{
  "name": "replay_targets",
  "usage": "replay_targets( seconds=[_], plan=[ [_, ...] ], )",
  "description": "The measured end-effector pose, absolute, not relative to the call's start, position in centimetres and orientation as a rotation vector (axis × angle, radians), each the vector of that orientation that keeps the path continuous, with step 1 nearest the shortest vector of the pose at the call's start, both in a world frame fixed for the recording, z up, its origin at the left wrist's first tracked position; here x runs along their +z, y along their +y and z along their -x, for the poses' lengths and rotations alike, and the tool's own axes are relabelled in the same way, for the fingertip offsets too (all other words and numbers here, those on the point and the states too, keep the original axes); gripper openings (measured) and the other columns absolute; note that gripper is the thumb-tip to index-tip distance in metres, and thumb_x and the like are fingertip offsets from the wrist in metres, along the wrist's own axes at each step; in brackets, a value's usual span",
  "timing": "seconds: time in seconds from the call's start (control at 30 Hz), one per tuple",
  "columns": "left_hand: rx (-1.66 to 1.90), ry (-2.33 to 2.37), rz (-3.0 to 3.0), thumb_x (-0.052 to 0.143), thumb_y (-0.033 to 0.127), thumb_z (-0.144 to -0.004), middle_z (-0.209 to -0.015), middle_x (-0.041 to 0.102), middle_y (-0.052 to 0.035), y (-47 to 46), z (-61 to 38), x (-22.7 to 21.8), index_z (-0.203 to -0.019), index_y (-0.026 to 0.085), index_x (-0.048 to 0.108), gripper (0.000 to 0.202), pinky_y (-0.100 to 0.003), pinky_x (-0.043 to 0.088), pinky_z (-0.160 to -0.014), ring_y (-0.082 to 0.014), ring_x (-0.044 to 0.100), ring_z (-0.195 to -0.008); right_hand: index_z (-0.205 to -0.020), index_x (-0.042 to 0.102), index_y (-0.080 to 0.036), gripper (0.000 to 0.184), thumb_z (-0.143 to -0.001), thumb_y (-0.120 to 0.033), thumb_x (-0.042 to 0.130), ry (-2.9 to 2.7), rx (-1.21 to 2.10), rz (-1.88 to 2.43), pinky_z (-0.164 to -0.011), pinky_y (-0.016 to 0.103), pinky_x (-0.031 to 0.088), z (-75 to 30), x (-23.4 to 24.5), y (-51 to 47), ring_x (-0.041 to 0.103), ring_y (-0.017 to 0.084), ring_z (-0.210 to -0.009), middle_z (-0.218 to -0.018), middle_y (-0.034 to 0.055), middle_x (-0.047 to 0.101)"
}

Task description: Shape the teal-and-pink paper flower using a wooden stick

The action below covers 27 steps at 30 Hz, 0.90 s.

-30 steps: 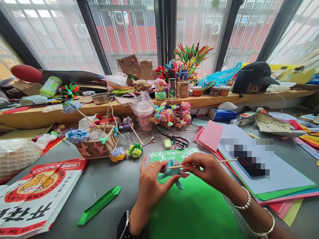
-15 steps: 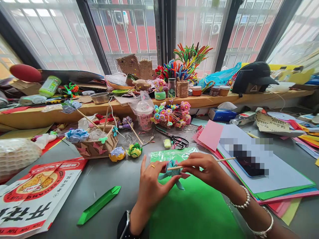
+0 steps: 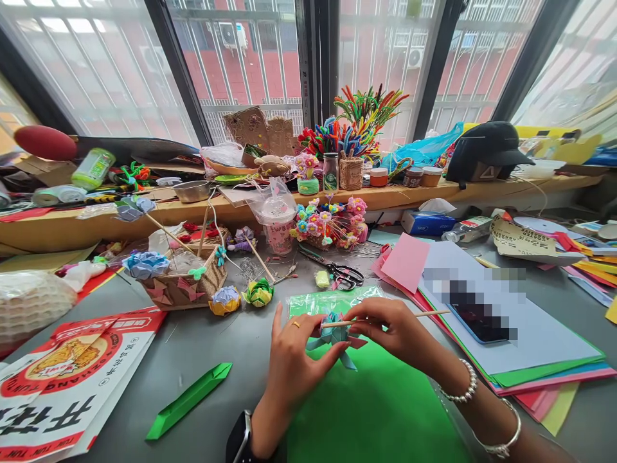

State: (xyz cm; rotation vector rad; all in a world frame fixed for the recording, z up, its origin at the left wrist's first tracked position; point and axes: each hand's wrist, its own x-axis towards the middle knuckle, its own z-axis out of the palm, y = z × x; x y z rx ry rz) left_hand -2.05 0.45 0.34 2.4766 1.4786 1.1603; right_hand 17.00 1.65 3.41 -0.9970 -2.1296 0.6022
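Note:
My left hand [image 3: 292, 363] pinches a small folded paper flower [image 3: 334, 335], blue and pink, just above a green paper sheet [image 3: 376, 411] on the grey table. My right hand [image 3: 393, 331] grips a thin wooden stick [image 3: 429, 314] that lies across the top of the flower, its free end pointing right. Both hands are closed around these pieces and nearly touch each other. A ring shows on the left hand and a watch on its wrist; bracelets circle the right wrist.
A folded green paper strip [image 3: 186, 400] lies at the left. Scissors [image 3: 344, 273], finished paper flowers [image 3: 260, 292] and a small basket [image 3: 186, 283] sit behind the hands. A stack of coloured paper [image 3: 525, 347] with a phone fills the right. A cluttered shelf [image 3: 308, 196] runs along the windows.
Both hands stay on the flower and stick with only slight shifts; the view has drifted a little.

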Motion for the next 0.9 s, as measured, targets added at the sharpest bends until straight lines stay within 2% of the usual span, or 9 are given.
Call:
replay_targets(
  seconds=[0.37, 0.53, 0.73, 0.83, 0.9],
  plan=[
    [1.160, 1.476, -2.482, 0.062, 0.043, -0.071, -0.074, 0.067, -0.0020, 0.3, 2.0, 0.2, -0.090, 0.018, 0.056, 0.031, -0.062, 0.023, -0.097, -0.0192, 0.063, -0.066, -0.089, 0.062, -0.017, 0.012, -0.084, -0.025, 0.054, -2.090, 0.799, 1.049, -0.053, 0.020, 0.043, -16.8, 3.1, 1.8, 0.059, 0.012, -0.058, -0.071, 0.0013, 0.065],
    [1.183, 1.447, -2.501, 0.063, 0.041, -0.071, -0.073, 0.066, -0.0014, 0.2, 1.9, 0.3, -0.092, 0.019, 0.055, 0.031, -0.062, 0.022, -0.097, -0.0196, 0.063, -0.068, -0.092, 0.063, -0.018, 0.013, -0.083, -0.022, 0.056, -2.181, 0.731, 1.055, -0.052, 0.019, 0.040, -17.1, 3.5, 1.7, 0.055, 0.011, -0.056, -0.072, 0.0008, 0.065],
    [1.228, 1.373, -2.641, 0.064, 0.038, -0.071, -0.079, 0.066, -0.0028, 0.2, 2.2, 0.1, -0.099, 0.020, 0.054, 0.035, -0.060, 0.016, -0.100, -0.0199, 0.063, -0.073, -0.088, 0.063, -0.019, 0.011, -0.082, -0.027, 0.058, -2.278, 0.612, 0.977, -0.060, 0.021, 0.039, -17.5, 4.1, 1.2, 0.056, 0.013, -0.067, -0.075, 0.0008, 0.064],
    [1.235, 1.385, -2.668, 0.063, 0.036, -0.072, -0.078, 0.066, -0.0020, 0.3, 2.4, -0.1, -0.100, 0.019, 0.054, 0.035, -0.058, 0.015, -0.101, -0.0186, 0.062, -0.071, -0.091, 0.064, -0.019, 0.028, -0.087, -0.042, 0.047, -2.306, 0.544, 0.929, -0.064, 0.024, 0.039, -17.5, 4.2, 1.1, 0.057, 0.016, -0.074, -0.080, 0.0032, 0.063],
    [1.234, 1.399, -2.666, 0.064, 0.036, -0.072, -0.077, 0.066, -0.0016, 0.4, 2.5, -0.1, -0.100, 0.018, 0.053, 0.035, -0.057, 0.014, -0.101, -0.0185, 0.062, -0.071, -0.094, 0.063, -0.020, 0.044, -0.090, -0.050, 0.032, -2.298, 0.533, 0.909, -0.066, 0.025, 0.040, -17.5, 4.2, 1.1, 0.057, 0.017, -0.076, -0.083, 0.0045, 0.063]
  ],
)
